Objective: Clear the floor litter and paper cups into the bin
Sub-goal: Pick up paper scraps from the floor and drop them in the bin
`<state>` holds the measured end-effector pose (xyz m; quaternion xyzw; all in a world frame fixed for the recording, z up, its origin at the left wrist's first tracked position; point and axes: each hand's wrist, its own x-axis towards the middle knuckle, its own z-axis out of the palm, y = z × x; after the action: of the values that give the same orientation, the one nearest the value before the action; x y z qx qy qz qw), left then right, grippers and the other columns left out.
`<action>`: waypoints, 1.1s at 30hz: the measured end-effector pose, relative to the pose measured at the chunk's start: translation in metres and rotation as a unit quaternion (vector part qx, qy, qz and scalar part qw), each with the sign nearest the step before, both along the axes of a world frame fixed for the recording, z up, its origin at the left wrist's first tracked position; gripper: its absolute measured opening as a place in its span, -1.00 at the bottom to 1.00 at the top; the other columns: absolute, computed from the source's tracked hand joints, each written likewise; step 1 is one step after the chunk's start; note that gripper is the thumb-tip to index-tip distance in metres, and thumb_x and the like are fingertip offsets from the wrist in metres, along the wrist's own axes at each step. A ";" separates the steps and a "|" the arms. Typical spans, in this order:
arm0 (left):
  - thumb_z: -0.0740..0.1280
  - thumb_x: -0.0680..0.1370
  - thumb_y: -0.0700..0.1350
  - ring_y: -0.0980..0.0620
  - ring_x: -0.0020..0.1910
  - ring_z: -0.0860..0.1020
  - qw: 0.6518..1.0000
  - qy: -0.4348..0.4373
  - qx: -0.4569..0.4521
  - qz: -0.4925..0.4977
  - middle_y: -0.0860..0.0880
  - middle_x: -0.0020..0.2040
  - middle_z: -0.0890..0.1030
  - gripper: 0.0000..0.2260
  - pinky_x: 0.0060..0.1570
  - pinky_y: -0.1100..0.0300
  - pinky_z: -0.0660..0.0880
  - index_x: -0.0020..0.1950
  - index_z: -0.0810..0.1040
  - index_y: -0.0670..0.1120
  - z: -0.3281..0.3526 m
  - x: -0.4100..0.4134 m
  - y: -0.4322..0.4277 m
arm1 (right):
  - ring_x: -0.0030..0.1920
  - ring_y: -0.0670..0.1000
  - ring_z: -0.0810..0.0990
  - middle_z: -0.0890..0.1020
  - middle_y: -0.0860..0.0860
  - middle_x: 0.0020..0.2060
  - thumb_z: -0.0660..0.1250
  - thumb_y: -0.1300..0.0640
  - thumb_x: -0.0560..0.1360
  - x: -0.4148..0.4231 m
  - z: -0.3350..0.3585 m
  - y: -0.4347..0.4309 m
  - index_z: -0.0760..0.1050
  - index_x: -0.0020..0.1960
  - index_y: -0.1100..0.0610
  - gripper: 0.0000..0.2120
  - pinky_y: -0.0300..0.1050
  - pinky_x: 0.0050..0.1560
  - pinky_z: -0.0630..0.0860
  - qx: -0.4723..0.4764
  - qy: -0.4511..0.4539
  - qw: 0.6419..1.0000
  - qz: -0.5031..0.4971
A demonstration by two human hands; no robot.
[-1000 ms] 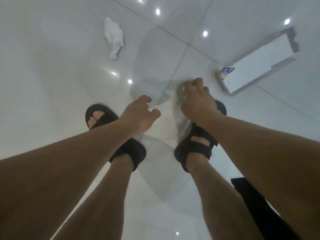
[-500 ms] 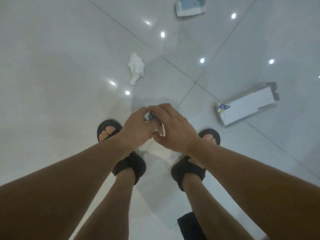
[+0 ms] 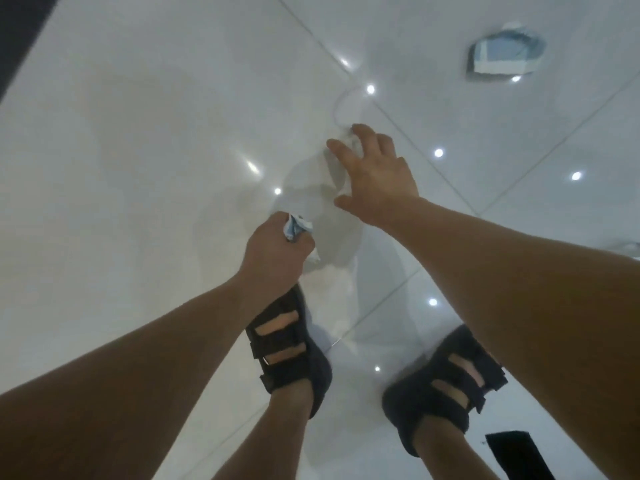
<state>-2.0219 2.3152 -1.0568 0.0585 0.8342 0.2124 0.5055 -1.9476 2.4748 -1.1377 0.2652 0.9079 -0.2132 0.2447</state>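
The right hand point(image 3: 377, 171) was spread wide, fingers fanned and slightly bent, directly over the white tissue point(image 3: 337, 171); the tissue lay on the floor point(image 3: 138, 168) under the palm's inner edge, between forefinger and thumb, its long axis running roughly away from the person; motion blur hid whether the fingertips touched it; a grasp seemed to need only a closing of the fingers downward. This hand was plainly the nearer of the two; the left hand point(image 3: 273, 254) sat just beside and nearer the body, already occupied, its fingers curled tight round a crumpled wrapper point(image 3: 296, 227) whose blue-and-white end poked out above the fist. Nothing stood between the right hand and the tissue. Farther out, well apart to the upper right, a flattened blue-and-white piece of litter point(image 3: 504, 57) lay on the tiles, probably the next pick; below the arms the person's dark sandals point(image 3: 287, 344) stood clear of the reach; a dark object point(image 3: 516, 452) showed at the lower right edge; no bin was in view.
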 end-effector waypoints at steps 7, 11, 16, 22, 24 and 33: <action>0.31 0.54 -0.11 -0.22 -0.15 0.55 1.000 -0.013 0.005 0.009 -0.19 -0.14 0.55 -0.84 -0.07 -0.22 0.53 -0.02 0.46 -0.20 0.011 0.001 -0.015 | 0.15 0.16 0.35 0.38 0.13 0.19 0.22 0.39 0.49 0.041 0.015 -0.031 0.51 0.21 0.21 -0.68 -0.07 -0.16 0.41 -0.035 -0.003 0.999 -0.029; 0.29 0.54 -0.12 -0.20 -0.13 0.56 1.000 -0.011 0.011 0.002 -0.14 -0.16 0.54 -0.88 -0.07 -0.11 0.54 -0.02 0.46 -0.17 0.047 0.002 -0.014 | 0.13 0.10 0.39 0.41 0.09 0.18 0.23 0.38 0.49 0.060 0.068 -0.031 0.51 0.24 0.19 -0.66 -0.14 -0.12 0.41 -0.058 -0.004 0.997 -0.048; 0.27 0.56 -0.12 0.07 -0.33 0.41 0.999 0.002 0.038 -0.014 -0.01 -0.26 0.46 -0.86 -0.37 0.25 0.30 -0.18 0.38 -0.07 0.132 -0.001 -0.003 | 0.17 0.06 0.39 0.39 0.05 0.22 0.23 0.33 0.50 0.047 0.178 -0.012 0.40 0.38 0.10 -0.54 -0.08 0.04 0.54 -0.052 0.012 0.999 0.006; 0.29 0.54 -0.11 0.08 -0.32 0.43 0.997 0.019 0.072 -0.007 0.01 -0.27 0.48 -0.88 -0.34 0.25 0.33 -0.15 0.40 -0.11 0.270 -0.002 -0.006 | 0.18 0.09 0.46 0.37 0.06 0.30 0.25 0.29 0.49 0.036 0.331 0.001 0.47 0.33 0.12 -0.59 -0.09 0.06 0.49 -0.042 0.023 0.998 0.037; 0.28 0.54 -0.09 0.00 -0.24 0.47 0.997 0.039 0.066 -0.013 -0.05 -0.18 0.53 -0.86 -0.27 0.18 0.40 -0.05 0.44 -0.15 0.318 0.001 -0.011 | 0.18 0.11 0.48 0.39 0.07 0.30 0.24 0.29 0.49 0.034 0.380 -0.004 0.46 0.35 0.11 -0.57 -0.08 0.08 0.47 -0.049 0.030 0.997 0.052; 0.29 0.52 -0.10 0.01 -0.25 0.51 0.987 0.108 0.054 0.104 -0.05 -0.16 0.55 -0.87 -0.33 0.25 0.42 -0.02 0.46 -0.14 0.514 0.078 -0.091 | 0.26 0.10 0.44 0.35 0.05 0.36 0.21 0.27 0.52 0.064 0.585 -0.069 0.35 0.44 0.09 -0.51 -0.14 0.18 0.39 -0.085 0.037 0.981 0.172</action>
<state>-1.9437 2.2241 -0.5424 0.0214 0.8728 0.3013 0.3834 -1.8840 2.4054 -0.5531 0.0749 0.9272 -0.2538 0.2651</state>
